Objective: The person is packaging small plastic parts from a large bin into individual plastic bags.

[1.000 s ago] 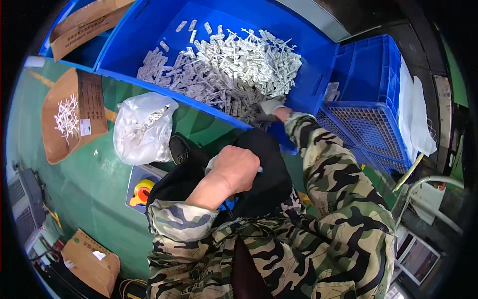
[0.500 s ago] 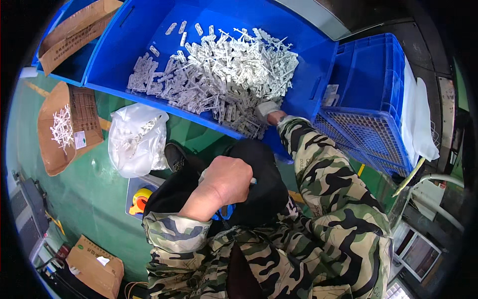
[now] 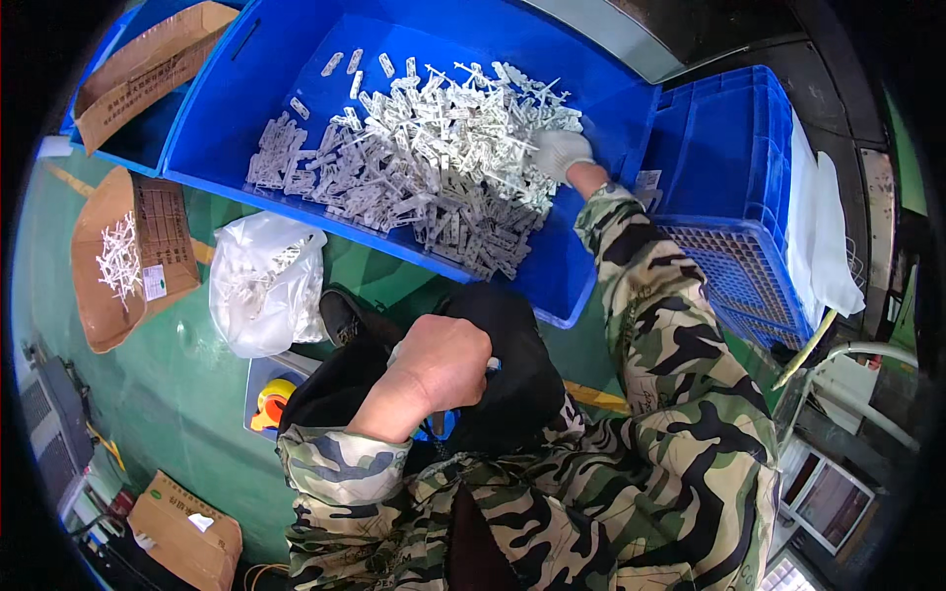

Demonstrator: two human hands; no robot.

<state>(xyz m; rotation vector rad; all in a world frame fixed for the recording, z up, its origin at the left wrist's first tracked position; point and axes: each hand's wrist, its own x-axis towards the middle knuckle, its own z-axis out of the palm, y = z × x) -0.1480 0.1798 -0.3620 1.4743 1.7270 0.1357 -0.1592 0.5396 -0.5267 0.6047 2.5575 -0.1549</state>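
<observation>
A big blue plastic bin (image 3: 222, 128) holds a heaped pile of small white plastic parts (image 3: 443, 163), some flat and slotted, some thin and branched. My right hand (image 3: 564, 155), in a whitish glove, reaches into the bin and touches the right side of the pile. Its fingertips merge with the white parts, so how they are bent cannot be seen. Over my lap, my left hand (image 3: 441, 360) is closed in a fist with its back up. A small pale tip shows beside its knuckles; what it holds is hidden.
A clear plastic bag (image 3: 266, 286) of white parts stands below the bin. Left of it, a cardboard box (image 3: 99, 295) holds white branched scraps. A blue crate (image 3: 729, 158) is close on the right. An orange and yellow tape dispenser (image 3: 272, 404) sits by my leg.
My right hand has moved up and slightly right, from the pile's near edge to its right side. The left hand stays closed over my lap.
</observation>
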